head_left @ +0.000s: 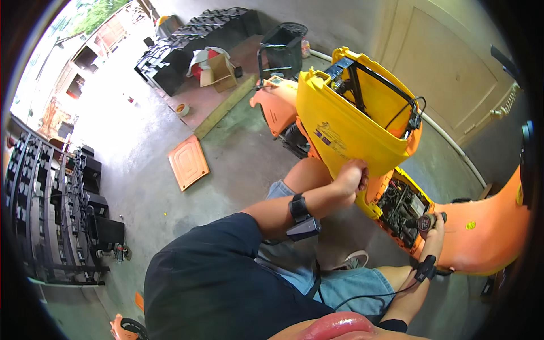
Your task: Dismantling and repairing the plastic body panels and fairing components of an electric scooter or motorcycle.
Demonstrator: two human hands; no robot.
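Your left hand (352,177) is clenched around the lower edge of the big yellow plastic scooter body panel (345,127), fingers wrapped tight on its rim where the panel stands tilted up over the open orange scooter frame (487,226). Your right hand (435,224) is closed around a small dark round-handled tool (425,221), held just beside the exposed compartment of wires and black parts (401,205) below the panel. A black band with a small device (302,218) sits on your left wrist. Well apart, to your left, a loose flat orange plastic cover (188,162) lies on the grey concrete floor (141,187), near a raised platform with an open cardboard box (221,72).
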